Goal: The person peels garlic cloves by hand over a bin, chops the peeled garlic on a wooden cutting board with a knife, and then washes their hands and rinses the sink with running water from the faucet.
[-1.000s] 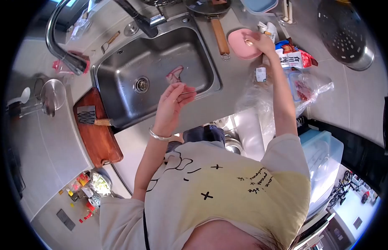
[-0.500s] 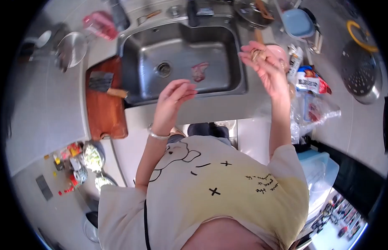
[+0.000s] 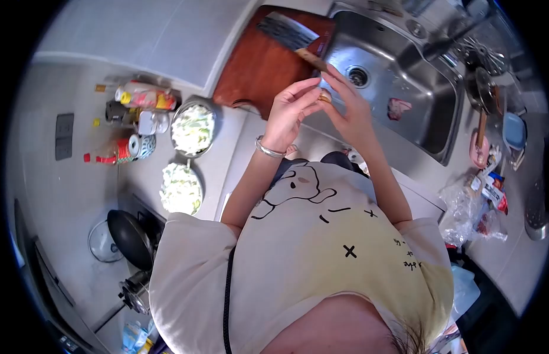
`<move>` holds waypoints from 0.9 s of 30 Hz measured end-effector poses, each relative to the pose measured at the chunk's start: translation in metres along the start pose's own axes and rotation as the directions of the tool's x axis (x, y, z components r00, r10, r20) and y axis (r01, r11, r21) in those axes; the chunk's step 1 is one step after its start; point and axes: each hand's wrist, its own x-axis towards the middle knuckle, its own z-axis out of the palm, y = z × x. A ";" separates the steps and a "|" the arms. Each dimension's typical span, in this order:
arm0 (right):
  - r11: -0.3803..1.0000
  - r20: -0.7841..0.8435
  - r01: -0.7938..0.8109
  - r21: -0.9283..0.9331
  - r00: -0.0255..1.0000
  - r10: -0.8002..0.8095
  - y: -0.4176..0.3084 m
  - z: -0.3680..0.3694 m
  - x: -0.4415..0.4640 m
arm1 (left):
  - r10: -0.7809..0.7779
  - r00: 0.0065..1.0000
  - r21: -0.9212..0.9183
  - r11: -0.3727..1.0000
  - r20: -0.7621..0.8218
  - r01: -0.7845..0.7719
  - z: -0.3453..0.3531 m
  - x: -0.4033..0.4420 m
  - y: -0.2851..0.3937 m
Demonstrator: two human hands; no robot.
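My left hand (image 3: 286, 115), with a bracelet at its wrist, and my right hand (image 3: 352, 112) meet in front of the sink's near left corner. Between their fingertips is a small brownish piece (image 3: 325, 95), too small to name. My right fingers are bent round it, and my left fingers are pinched together against it. Just beyond my hands lies a cleaver (image 3: 289, 32) on the reddish wooden board (image 3: 251, 65), its handle pointing towards them. A pink scrap of meat (image 3: 398, 108) rests in the steel sink (image 3: 425, 124).
Two bowls of chopped pale-green vegetables (image 3: 193, 130) stand on the left counter beside bottles and jars (image 3: 146, 97). Further down are a black wok (image 3: 130, 239) and a glass lid (image 3: 103, 242). At right lie a pink dish (image 3: 479, 150), a blue container (image 3: 514, 131) and plastic bags (image 3: 460, 206).
The view has swung left. My right hand has left the pink dish with small brownish pieces and come across to my left hand. The fingertips of both now meet.
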 end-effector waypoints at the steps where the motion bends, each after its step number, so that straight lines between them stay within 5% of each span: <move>1: 0.998 -0.009 0.021 -0.055 1.000 -0.022 0.002 0.018 0.002 | 0.002 1.000 -0.021 1.000 -0.024 -0.002 -0.019 -0.003 0.004; 7: 0.985 0.045 -0.171 0.003 0.984 0.171 -0.002 0.101 0.013 | 0.102 0.990 -0.064 0.992 -0.098 -0.109 -0.089 -0.016 0.019; 12: 0.939 0.089 -0.294 0.179 0.955 0.282 0.016 0.137 0.016 | 0.181 0.982 0.130 0.976 -0.050 -0.173 -0.133 -0.010 0.017; 14: 0.862 0.155 -0.385 0.328 0.923 0.353 0.026 0.143 0.016 | 0.158 0.985 0.092 0.984 -0.077 -0.150 -0.139 -0.008 0.018; 17: 0.818 0.269 -0.494 0.294 0.864 0.425 0.023 0.140 0.025 | 0.126 0.988 0.005 0.992 -0.089 -0.126 -0.145 -0.003 0.018; 23: 0.515 0.370 -0.611 0.601 0.784 0.499 0.037 0.139 0.037 | 0.040 0.987 -0.254 0.964 -0.157 -0.080 -0.155 0.009 0.009; 27: 0.624 0.402 -0.601 0.500 0.799 0.447 0.059 0.137 0.040 | 0.060 0.977 -0.189 0.977 -0.203 -0.099 -0.152 0.014 0.003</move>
